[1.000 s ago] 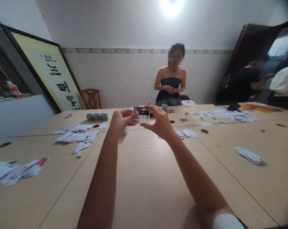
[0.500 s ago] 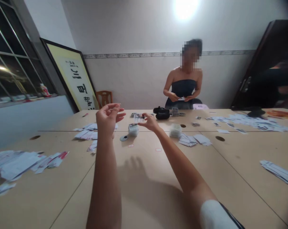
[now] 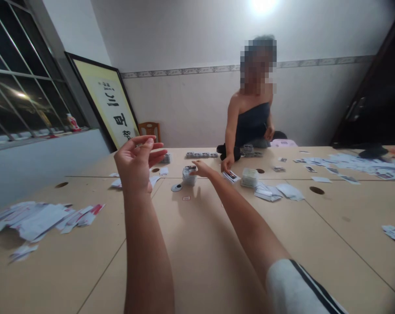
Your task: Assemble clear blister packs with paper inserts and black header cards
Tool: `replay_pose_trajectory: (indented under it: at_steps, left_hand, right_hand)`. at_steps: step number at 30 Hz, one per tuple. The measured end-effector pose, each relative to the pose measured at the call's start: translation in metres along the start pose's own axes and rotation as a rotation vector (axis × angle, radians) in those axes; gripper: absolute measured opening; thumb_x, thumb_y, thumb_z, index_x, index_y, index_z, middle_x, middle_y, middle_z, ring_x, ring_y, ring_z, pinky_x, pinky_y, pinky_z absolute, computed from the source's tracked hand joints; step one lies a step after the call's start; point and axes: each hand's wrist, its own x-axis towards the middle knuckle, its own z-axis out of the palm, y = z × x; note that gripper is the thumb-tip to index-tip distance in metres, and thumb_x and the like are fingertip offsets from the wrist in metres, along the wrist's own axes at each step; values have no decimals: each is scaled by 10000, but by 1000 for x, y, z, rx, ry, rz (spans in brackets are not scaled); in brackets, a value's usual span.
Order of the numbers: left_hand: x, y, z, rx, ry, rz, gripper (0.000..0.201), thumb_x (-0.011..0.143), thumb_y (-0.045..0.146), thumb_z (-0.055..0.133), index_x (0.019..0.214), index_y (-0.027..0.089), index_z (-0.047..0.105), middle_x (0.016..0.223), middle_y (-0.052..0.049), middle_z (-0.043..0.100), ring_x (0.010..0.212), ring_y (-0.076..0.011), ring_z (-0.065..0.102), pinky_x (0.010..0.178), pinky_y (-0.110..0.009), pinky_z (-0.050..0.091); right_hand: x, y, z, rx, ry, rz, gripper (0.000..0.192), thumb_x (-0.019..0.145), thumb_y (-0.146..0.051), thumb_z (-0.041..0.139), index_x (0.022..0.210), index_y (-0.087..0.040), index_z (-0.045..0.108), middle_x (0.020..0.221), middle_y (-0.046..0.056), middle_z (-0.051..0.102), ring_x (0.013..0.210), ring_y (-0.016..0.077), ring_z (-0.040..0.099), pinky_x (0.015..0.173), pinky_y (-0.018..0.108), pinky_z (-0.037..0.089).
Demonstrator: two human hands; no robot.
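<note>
My left hand [image 3: 135,163] is raised above the table with its fingers curled and apart, holding nothing. My right hand [image 3: 203,169] reaches far forward, its fingertips at the top of a small stack of clear packets [image 3: 188,176] on the beige table [image 3: 204,244]. Whether those fingers still pinch the top packet is too small to tell. A round grey disc [image 3: 177,188] lies just left of the stack.
A person across the table presses a hand [image 3: 228,165] on some cards [image 3: 232,176]. A second packet stack [image 3: 250,177] and loose slips [image 3: 276,192] lie right of it. Paper piles [image 3: 43,216] sit at the left and cable holes [image 3: 317,190] dot the table.
My right hand has come down from above the stack onto its top with the packet. My left hand let go and rose. The other person leaned in and put a hand on the table.
</note>
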Motion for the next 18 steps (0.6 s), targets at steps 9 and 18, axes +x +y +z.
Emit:
replay_pose_trajectory:
  at_steps: [9, 18]
  left_hand:
    - [-6, 11, 4, -14, 0, 85, 60, 726, 224, 748, 781, 202, 740, 634, 11, 724, 527, -147, 712, 481, -208, 588]
    - [-18, 19, 23, -18, -64, 109, 106, 696, 211, 720, 783, 151, 724, 625, -1, 727, 477, -147, 696, 441, -200, 563]
  right_hand:
    - [-89, -3, -30, 26, 353, -60, 203, 1002, -337, 562, 1045, -190, 695, 1094, 73, 709, 945, 178, 666, 865, 284, 487]
    - [-195, 55, -52, -167, 352, 307, 217, 918, -207, 621, 1111, -120, 668, 1100, 154, 701, 1040, 263, 657, 913, 361, 484]
